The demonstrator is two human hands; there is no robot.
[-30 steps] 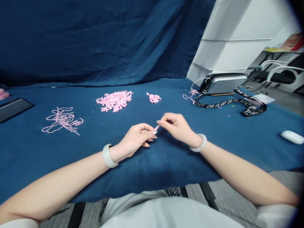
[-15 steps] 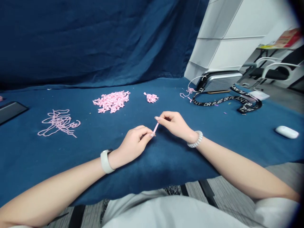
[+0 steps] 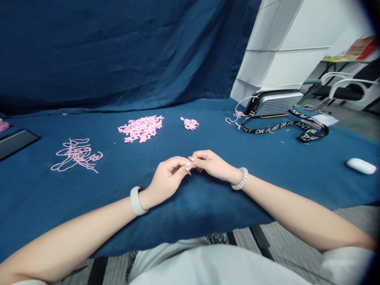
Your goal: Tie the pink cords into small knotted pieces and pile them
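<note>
My left hand (image 3: 168, 176) and my right hand (image 3: 209, 163) meet fingertip to fingertip low over the blue cloth (image 3: 267, 174). Both pinch a small pink ribbon piece (image 3: 190, 166), which is almost hidden between the fingers. The left wrist wears a pale band, the right a white coiled bracelet. Farther back lies a large heap of pink bows (image 3: 141, 128) and a small heap of pink bows (image 3: 190, 123). A loose tangle of pink ribbon strands (image 3: 76, 154) lies at the left.
A black lanyard with white letters (image 3: 285, 127) curls at the back right before a silver case (image 3: 276, 102). A white earbud case (image 3: 360, 166) sits at the right edge. A dark flat tray (image 3: 16, 141) lies far left. White cabinet and chairs stand behind.
My hands have come together. The pink piece, stretched between the fingertips half a second ago, is now folded in and mostly hidden. My right hand dropped slightly and moved left.
</note>
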